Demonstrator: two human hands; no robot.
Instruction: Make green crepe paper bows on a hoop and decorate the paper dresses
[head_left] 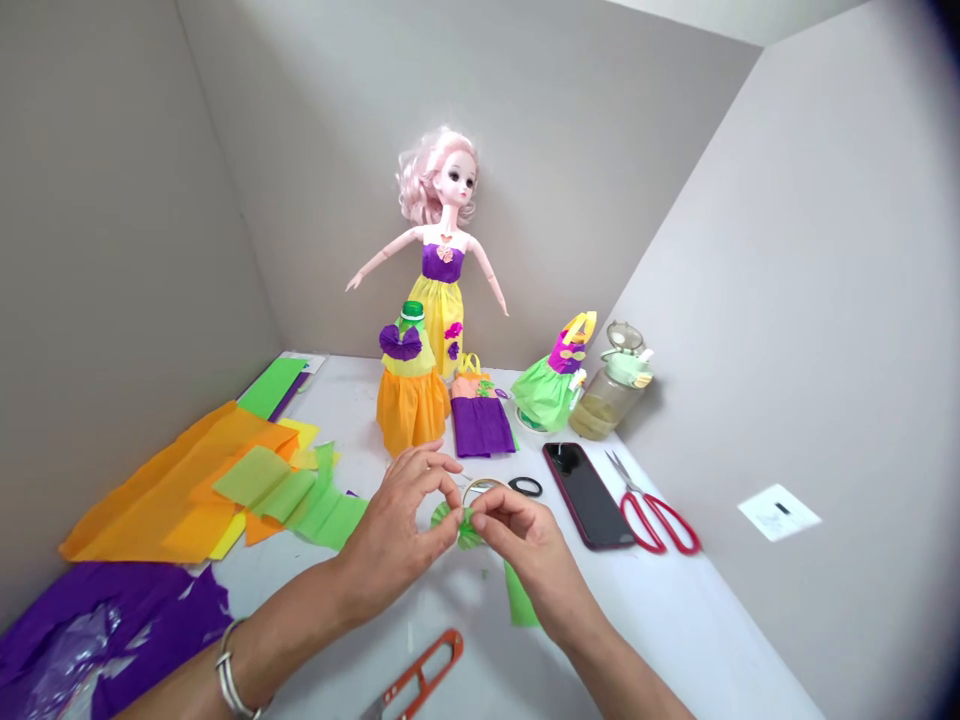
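Both hands meet over the middle of the white table, around a small pleated piece of green crepe paper (469,536). My left hand (405,515) pinches it from the left between thumb and forefinger, with the other fingers raised. From the right, my right hand (525,535) pinches its gathered centre, the fingers curled. A ring-shaped roll of tape (486,486) lies just behind the fingertips, partly hidden by them. Beneath my right hand is a flat green paper strip (520,600). Orange thread snips (424,675) lie on the table in front of the hands.
Orange crepe paper (172,490), green sheets (326,505) and purple paper (150,620) cover the left side. A doll (442,265), a dressed bottle (412,405) and small paper dresses (484,425) stand behind. To the right are a phone (587,495), red-handled scissors (660,520) and a jug (606,400).
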